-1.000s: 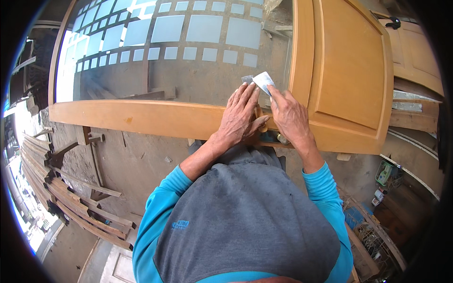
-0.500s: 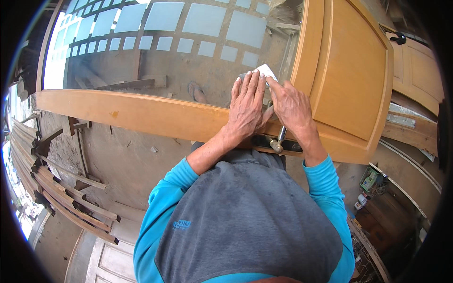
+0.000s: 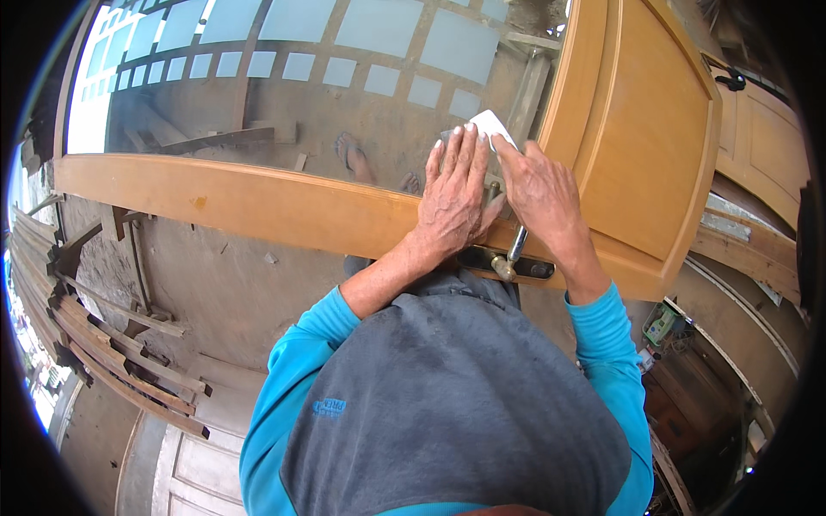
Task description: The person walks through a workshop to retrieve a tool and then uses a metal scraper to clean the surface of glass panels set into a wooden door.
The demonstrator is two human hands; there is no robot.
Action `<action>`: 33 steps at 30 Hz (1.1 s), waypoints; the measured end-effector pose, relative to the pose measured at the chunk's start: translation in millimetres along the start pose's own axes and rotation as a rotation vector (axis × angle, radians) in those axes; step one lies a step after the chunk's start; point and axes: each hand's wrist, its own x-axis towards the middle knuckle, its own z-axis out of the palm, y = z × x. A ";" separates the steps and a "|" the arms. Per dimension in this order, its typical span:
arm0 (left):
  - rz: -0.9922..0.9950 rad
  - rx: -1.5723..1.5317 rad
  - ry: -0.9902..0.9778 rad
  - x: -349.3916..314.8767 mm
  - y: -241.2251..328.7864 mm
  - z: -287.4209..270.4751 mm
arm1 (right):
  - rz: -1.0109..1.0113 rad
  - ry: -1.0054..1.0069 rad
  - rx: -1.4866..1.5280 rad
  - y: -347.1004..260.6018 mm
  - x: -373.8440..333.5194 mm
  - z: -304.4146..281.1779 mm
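A white flat card [image 3: 492, 125] lies on the glass pane [image 3: 284, 120] of a wooden door [image 3: 258, 188], near its inner frame edge. My left hand [image 3: 452, 198] rests flat, its long fingers stretched over the card's near edge and its thumb apart. Close beside it, my right hand [image 3: 546, 196] has its index finger on the card's right edge. Its other fingers curl underneath, partly hidden. Below my hands, a metal door handle [image 3: 508, 265] stands on a dark plate [image 3: 538, 269] on the door's near rail; the right hand covers its upper end.
Wooden strips [image 3: 129, 365] are stacked at the left. A pale panelled door [image 3: 202, 464] lies at the lower left, and another wooden door [image 3: 770, 142] stands at the far right. A green container [image 3: 660, 327] sits low at the right. Frosted squares [image 3: 379, 26] pattern the glass.
The view has shifted slightly. The white card shows a little more between my hands, and my right hand sits slightly further right of the left.
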 end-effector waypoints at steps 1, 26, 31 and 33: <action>-0.005 -0.001 0.025 2.5 -2.5 0.8 | 0.004 -0.001 -0.003 0.7 1.1 0.9; -0.002 -0.071 0.103 5.3 -5.9 -0.5 | -0.006 0.050 0.022 7.0 12.2 7.3; -0.006 -0.015 0.089 1.8 -6.8 -0.2 | 0.064 0.192 0.153 28.7 1.7 11.1; -0.023 0.059 0.074 2.7 -3.3 -2.9 | 0.105 0.311 0.322 36.6 -2.4 13.1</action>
